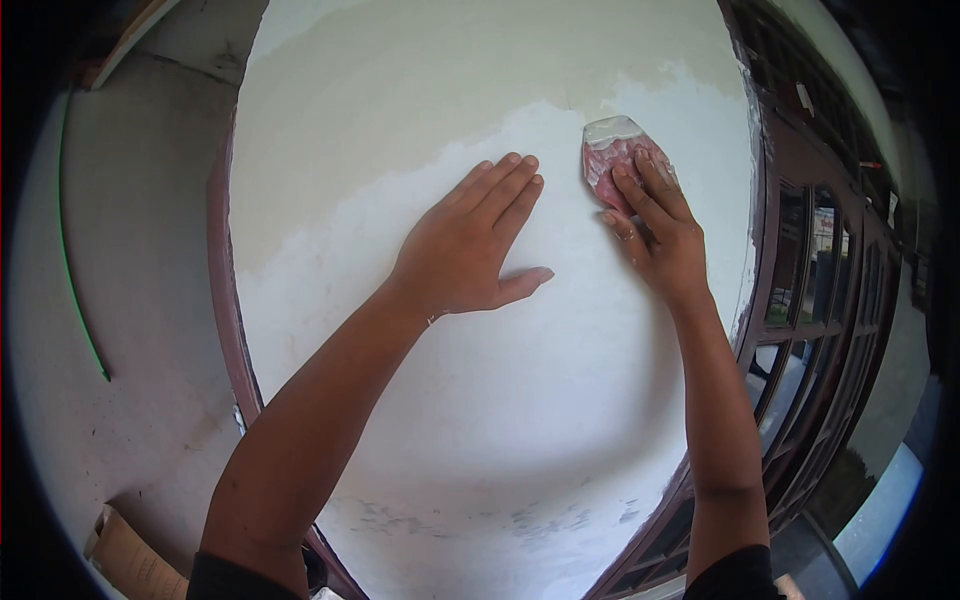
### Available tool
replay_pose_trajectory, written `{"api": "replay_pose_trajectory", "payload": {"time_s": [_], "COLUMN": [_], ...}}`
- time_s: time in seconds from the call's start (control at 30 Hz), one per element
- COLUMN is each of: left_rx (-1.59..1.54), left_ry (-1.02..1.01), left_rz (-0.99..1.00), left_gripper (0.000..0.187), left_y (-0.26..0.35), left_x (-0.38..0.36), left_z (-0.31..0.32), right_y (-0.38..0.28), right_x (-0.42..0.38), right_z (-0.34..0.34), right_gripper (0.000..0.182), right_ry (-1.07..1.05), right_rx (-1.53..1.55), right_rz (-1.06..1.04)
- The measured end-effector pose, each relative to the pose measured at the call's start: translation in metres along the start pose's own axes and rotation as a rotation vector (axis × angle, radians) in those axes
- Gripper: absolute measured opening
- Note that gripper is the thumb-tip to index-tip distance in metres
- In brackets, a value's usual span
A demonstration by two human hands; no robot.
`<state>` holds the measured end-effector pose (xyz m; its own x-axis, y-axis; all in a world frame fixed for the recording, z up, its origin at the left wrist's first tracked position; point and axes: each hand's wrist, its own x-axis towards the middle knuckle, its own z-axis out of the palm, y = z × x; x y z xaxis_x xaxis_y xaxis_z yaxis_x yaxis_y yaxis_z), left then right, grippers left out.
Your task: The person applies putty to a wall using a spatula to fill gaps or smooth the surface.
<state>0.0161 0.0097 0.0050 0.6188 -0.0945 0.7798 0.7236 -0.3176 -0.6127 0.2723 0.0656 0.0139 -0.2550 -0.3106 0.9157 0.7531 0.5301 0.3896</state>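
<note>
In front of me stands a wall panel [520, 390], with smooth white filler over its lower part and a greyish-beige surface above. My left hand [478, 225] lies flat against the white area, fingers together and thumb stretched out, holding nothing. Higher up on the right, my right hand [660, 235] grips a reddish putty spreader [612, 155] smeared with white putty. The spreader's broad end points up and lies against the white filler, near its ragged upper border. My fingers press on its face; part of it is hidden behind them.
Dark wooden window frames with glass panes [825, 265] run down the right side. A brown frame edge [222, 270] borders the panel on the left. Beyond it, a green line [72, 270] hangs along a plain wall, with a cardboard box [135, 560] at lower left.
</note>
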Motion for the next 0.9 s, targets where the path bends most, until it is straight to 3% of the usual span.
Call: {"api": "replay_pose_trajectory", "payload": {"time_s": [0.23,0.37,0.67,0.77,0.83,0.9], "left_rx": [0.013,0.012,0.002,0.002,0.006,0.001], "left_ry": [-0.019,-0.022,-0.023,-0.015,-0.008,-0.009], "left_rz": [0.007,0.003,0.007,0.008,0.011,0.004], "left_gripper": [0.077,0.078,0.078,0.077,0.077,0.075], "left_y": [-0.001,-0.001,0.0,0.0,-0.001,-0.001], "left_x": [0.001,0.001,0.001,0.0,0.0,0.0], "left_z": [0.0,-0.001,0.0,0.0,0.0,0.001], "right_y": [-0.002,-0.003,-0.007,-0.001,0.005,0.013], "right_x": [0.045,0.061,0.006,0.0,0.013,0.033], "right_z": [0.016,0.028,-0.003,-0.016,-0.02,-0.021], "right_gripper": [0.045,0.044,0.044,0.043,0.037,0.029], "right_ry": [0.106,0.036,-0.042,0.02,0.232,0.354], "right_rx": [0.04,0.075,0.037,0.057,0.196,0.441], "right_rz": [-0.07,-0.01,-0.07,-0.105,-0.028,0.412]}}
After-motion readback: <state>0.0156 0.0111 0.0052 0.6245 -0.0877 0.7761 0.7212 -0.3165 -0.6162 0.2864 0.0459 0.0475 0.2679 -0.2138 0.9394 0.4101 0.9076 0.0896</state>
